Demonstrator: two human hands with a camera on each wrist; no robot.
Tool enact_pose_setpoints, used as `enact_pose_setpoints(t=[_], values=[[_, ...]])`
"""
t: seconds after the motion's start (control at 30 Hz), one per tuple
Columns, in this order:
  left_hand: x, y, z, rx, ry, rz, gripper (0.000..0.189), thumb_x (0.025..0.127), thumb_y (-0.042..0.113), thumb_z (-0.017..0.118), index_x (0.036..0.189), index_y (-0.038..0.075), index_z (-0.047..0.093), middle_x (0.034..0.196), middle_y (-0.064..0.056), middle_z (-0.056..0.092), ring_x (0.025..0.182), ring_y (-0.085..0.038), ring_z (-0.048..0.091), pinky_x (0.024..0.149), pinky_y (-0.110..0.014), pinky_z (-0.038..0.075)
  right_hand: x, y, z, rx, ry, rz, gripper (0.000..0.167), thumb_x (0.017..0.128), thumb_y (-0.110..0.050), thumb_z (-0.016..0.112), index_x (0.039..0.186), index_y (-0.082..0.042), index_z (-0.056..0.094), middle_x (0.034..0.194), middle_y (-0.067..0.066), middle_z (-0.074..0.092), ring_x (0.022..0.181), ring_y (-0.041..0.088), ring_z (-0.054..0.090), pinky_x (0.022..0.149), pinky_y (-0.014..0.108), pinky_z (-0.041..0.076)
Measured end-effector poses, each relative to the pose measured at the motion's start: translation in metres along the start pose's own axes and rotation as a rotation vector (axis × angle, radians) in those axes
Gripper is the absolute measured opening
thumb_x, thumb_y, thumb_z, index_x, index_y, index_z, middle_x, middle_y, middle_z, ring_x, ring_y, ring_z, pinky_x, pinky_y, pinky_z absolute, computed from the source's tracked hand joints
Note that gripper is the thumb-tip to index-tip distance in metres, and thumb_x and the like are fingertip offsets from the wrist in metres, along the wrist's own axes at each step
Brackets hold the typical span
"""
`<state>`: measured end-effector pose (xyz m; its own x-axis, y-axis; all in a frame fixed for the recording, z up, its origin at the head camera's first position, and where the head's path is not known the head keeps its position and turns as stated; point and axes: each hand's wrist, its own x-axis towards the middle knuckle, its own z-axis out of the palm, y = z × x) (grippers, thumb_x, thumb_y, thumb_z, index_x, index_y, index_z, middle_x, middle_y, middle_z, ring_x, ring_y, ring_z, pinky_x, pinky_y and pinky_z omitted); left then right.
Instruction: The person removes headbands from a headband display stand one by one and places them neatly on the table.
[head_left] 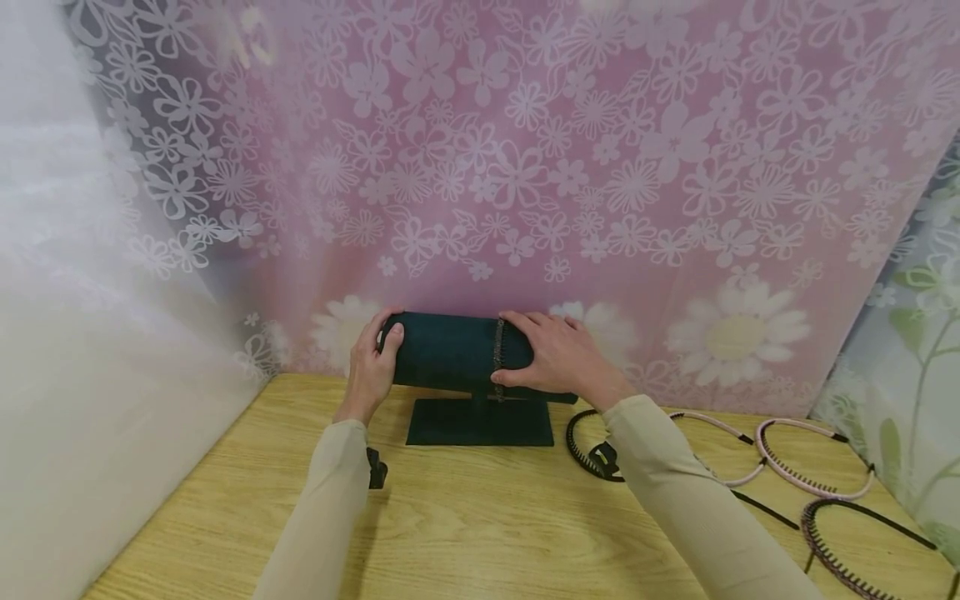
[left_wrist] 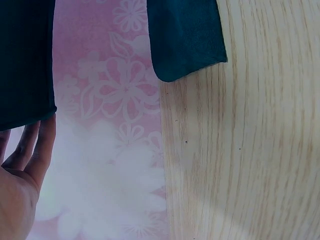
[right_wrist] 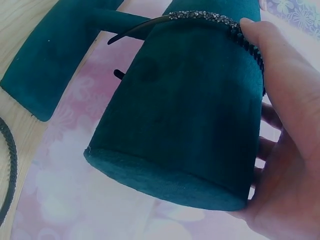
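Note:
A dark green velvet display stand (head_left: 446, 350), a horizontal roll on a post and flat base, stands at the back of the table. My left hand (head_left: 372, 362) grips the roll's left end, thumb in front; the left wrist view shows fingers (left_wrist: 46, 145) against its edge. Around the roll near its right end sits a dark headband (right_wrist: 210, 16) with glittery stones and small teeth, its tips sticking out below. My right hand (head_left: 558, 354) holds the headband against the roll, with the thumb on the near side. Its other fingers are partly hidden behind the roll.
Several headbands lie on the wooden table (head_left: 487, 525) at the right, among them a black one (head_left: 573, 446), a pink one (head_left: 780, 473) and a dark toothed one (head_left: 813, 537). A pink flowered curtain (head_left: 525, 167) hangs close behind the stand. White sheeting (head_left: 112, 375) borders the left.

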<state>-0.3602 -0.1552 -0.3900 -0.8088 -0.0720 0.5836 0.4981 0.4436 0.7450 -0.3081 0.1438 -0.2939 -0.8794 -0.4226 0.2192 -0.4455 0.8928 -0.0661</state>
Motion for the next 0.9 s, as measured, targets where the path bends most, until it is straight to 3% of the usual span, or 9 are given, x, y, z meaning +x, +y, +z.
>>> enact_pose_setpoints(t=[0.47,0.9], values=[[-0.002,0.002,0.0,-0.007,-0.003,-0.002,0.046,0.107,0.047,0.047,0.146,0.024,0.054,0.154,-0.001,0.051,0.143,-0.023,0.046,0.119,-0.055,0.037,-0.007,0.006,0.001,0.002,0.001,0.018,0.097,0.082,-0.073,0.068,0.161,-0.029,0.034,0.159,0.009,0.046,0.142,0.038,0.047,0.113,0.066,0.035],[-0.001,0.002,0.0,-0.014,-0.007,0.003,0.047,0.107,0.047,0.046,0.147,0.024,0.054,0.155,0.0,0.05,0.144,-0.023,0.045,0.119,-0.056,0.036,-0.013,0.014,0.003,0.07,0.003,0.016,0.099,0.083,-0.07,0.071,0.162,-0.028,0.03,0.162,0.011,0.04,0.146,0.041,0.04,0.105,0.07,0.043]])
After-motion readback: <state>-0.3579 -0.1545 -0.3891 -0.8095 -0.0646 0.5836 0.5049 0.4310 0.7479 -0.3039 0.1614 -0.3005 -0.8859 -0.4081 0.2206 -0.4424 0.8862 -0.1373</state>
